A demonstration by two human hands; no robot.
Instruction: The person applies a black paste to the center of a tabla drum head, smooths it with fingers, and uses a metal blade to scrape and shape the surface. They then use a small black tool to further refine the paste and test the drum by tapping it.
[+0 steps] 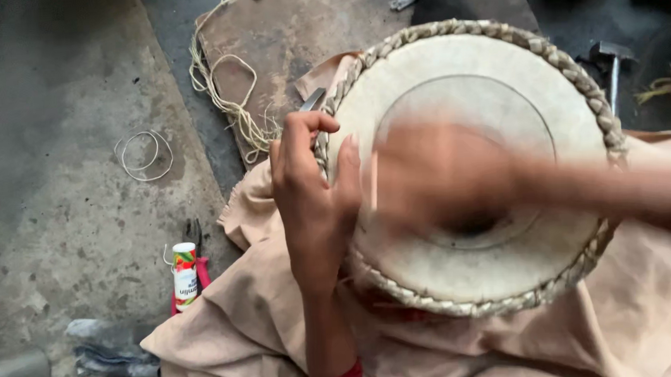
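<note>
A round drum head of pale skin with a braided rim lies face up on a beige cloth. My left hand grips the rim on its left side, thumb resting on the skin. Over the middle of the skin my right hand is blurred by motion. A thin pale stick-like thing shows at its left edge, but I cannot tell if the hand holds it. A darker circle is marked on the skin around the centre.
A small white tube with a coloured label stands by red-handled pliers on the concrete floor. Pale cord trails over a brown board; a loop of it lies left. A hammer lies at the right.
</note>
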